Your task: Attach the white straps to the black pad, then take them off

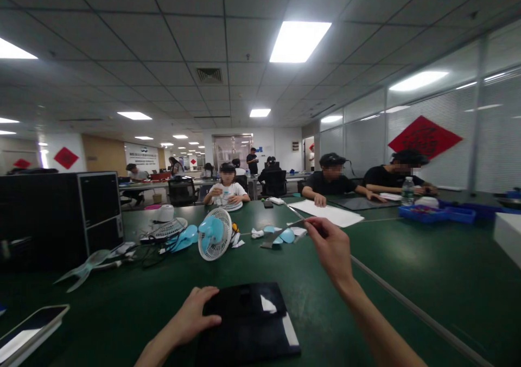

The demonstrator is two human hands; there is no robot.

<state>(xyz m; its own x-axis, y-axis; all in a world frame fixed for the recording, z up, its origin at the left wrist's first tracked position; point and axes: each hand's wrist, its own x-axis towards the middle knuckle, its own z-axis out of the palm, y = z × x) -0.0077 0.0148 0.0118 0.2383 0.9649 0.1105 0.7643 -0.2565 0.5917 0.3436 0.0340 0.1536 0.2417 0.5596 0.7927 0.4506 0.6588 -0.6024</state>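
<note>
My left hand (194, 314) grips the left side of a flat, glossy black case (244, 329), thumb over its top. The case lies on the green table in front of me, with white patches that may be reflections or paper. My right hand (331, 247) is raised to the right of centre. Its thumb and fingers pinch one end of a thin grey strip (280, 234), which slants down to the left; its exact kind is unclear. Behind the strip's lower end lie light-blue fan blades (287, 235).
A small white fan (215, 234) with blue blades stands mid-table, near loose fan parts and cables. At left are a black computer tower (100, 204) and a phone (35, 326). White paper (329, 213), a bottle (407, 192) and blue trays (423, 213) lie rightward. Co-workers sit opposite.
</note>
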